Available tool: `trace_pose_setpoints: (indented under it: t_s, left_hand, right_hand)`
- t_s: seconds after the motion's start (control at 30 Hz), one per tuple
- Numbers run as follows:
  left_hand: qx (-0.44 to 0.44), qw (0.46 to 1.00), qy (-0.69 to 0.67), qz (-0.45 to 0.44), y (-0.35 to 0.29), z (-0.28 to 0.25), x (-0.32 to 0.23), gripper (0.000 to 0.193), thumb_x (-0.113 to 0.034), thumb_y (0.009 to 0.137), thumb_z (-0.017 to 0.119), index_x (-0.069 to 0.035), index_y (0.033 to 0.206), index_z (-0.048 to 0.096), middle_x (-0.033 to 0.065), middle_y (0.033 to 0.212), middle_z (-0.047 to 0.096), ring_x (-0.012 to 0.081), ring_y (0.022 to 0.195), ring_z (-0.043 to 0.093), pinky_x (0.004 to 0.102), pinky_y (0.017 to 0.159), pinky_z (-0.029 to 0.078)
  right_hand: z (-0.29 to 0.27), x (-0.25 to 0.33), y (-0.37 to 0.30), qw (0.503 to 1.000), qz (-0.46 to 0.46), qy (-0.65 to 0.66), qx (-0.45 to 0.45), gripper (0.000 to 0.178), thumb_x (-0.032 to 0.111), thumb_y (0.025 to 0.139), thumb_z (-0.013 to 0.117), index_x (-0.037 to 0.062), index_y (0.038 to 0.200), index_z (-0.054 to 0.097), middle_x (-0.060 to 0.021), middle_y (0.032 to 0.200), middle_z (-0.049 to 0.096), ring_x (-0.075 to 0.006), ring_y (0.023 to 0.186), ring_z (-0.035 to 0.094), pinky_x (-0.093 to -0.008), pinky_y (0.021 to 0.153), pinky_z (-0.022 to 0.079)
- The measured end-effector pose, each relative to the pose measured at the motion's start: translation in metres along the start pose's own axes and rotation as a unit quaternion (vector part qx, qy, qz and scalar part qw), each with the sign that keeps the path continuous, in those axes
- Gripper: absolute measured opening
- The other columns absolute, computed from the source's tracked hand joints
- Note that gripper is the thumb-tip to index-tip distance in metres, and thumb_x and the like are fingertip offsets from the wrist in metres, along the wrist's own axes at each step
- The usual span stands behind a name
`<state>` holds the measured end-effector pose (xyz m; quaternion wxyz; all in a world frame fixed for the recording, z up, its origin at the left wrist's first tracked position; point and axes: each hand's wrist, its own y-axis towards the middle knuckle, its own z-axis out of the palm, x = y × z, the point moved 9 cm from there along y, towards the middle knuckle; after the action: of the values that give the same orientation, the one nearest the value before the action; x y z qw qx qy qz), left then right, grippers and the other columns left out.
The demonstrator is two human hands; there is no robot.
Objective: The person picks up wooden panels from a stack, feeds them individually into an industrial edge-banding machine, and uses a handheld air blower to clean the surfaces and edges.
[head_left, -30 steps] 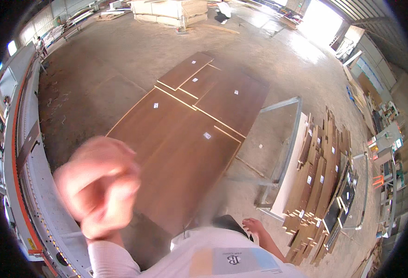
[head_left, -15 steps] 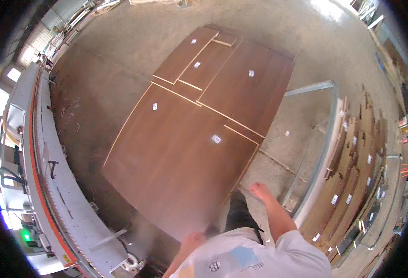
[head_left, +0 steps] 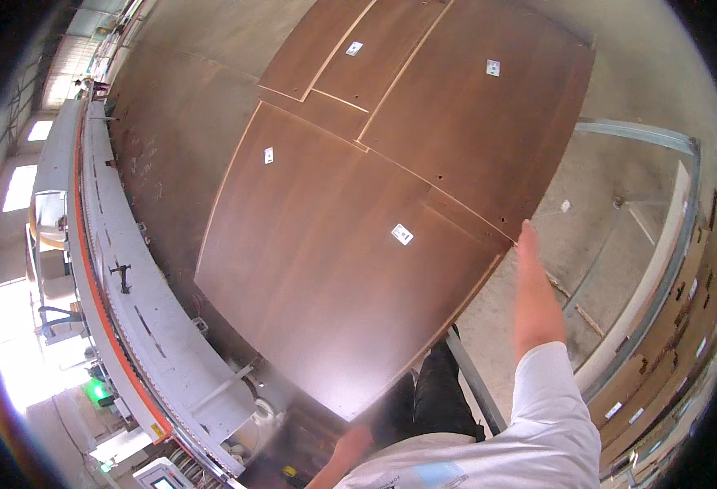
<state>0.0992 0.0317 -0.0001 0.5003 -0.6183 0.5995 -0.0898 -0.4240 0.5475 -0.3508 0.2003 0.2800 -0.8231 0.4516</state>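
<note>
A large brown panel (head_left: 326,236) lies in front of me, a white label (head_left: 402,234) on it. Beyond a pale seam lie further brown panels, the widest panel (head_left: 489,114) at the far right. My right arm is stretched forward; my right hand (head_left: 527,237) is at the right edge, where the near and far panels meet. Its fingers look extended, though whether they touch the edge is unclear. My left hand (head_left: 354,445) is low, beside the near corner of the near panel. It is blurred, and its fingers cannot be made out.
Along the left runs a long grey machine (head_left: 151,326) with an orange strip. At the right, a grey metal frame (head_left: 688,212) stands beside stacked brown strips (head_left: 660,359) with labels. A metal bar (head_left: 474,379) is near my legs.
My right hand has moved forward from beside my body to the panels' right edge. The view has shifted closer to the panels, and the pale strips along the seam look thinner.
</note>
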Motion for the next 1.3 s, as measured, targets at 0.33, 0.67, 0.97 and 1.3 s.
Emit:
trace_pose_setpoints:
  t_s: [0.33, 0.67, 0.97, 1.3]
  left_hand:
    - [0.035, 0.978, -0.159, -0.131, 0.045, -0.032, 0.010, 0.024, -0.028, 0.096, 0.054, -0.011, 0.107, 0.066, 0.0134, 0.108, 0.067, 0.0331, 0.105, 0.065, 0.0474, 0.085, 0.056]
    - [-0.150, 0.966, -0.211, 0.012, 0.334, -0.143, -0.005, 0.027, -0.020, 0.103, 0.057, -0.005, 0.125, 0.065, 0.0098, 0.109, 0.070, 0.0208, 0.096, 0.066, 0.0365, 0.086, 0.054]
    - [-0.187, 0.651, -0.721, -0.148, 0.434, -0.222, -0.166, 0.055, -0.030, 0.102, 0.064, -0.010, 0.150, 0.044, 0.0109, 0.146, 0.052, 0.0318, 0.126, 0.055, 0.0523, 0.094, 0.054]
    - [-0.229, 0.649, -0.707, -0.162, 0.333, -0.177, -0.032, 0.052, -0.026, 0.100, 0.068, -0.012, 0.145, 0.047, 0.0064, 0.138, 0.056, 0.0263, 0.122, 0.058, 0.0487, 0.092, 0.055]
  right_hand:
    - [0.009, 0.012, -0.024, 0.943, 0.181, 0.269, 0.081, 0.085, 0.078, 0.095, 0.045, 0.0085, 0.144, 0.053, -0.0126, 0.133, 0.065, -0.0312, 0.114, 0.066, -0.0556, 0.093, 0.054]
    - [0.038, 0.010, -0.163, 0.910, 0.201, 0.340, 0.121, 0.076, 0.072, 0.098, 0.047, 0.0070, 0.137, 0.057, -0.0122, 0.121, 0.068, -0.0288, 0.099, 0.068, -0.0522, 0.081, 0.060]
    - [0.071, 0.038, -0.280, 0.900, 0.223, 0.349, 0.136, 0.066, 0.065, 0.100, 0.051, 0.0018, 0.116, 0.064, -0.0126, 0.097, 0.069, -0.0264, 0.076, 0.069, -0.0445, 0.072, 0.063]
    - [0.088, 0.013, -0.374, 0.920, 0.020, 0.010, 0.390, 0.063, 0.060, 0.101, 0.049, 0.0013, 0.101, 0.071, -0.0104, 0.089, 0.074, -0.0209, 0.073, 0.071, -0.0375, 0.064, 0.057]
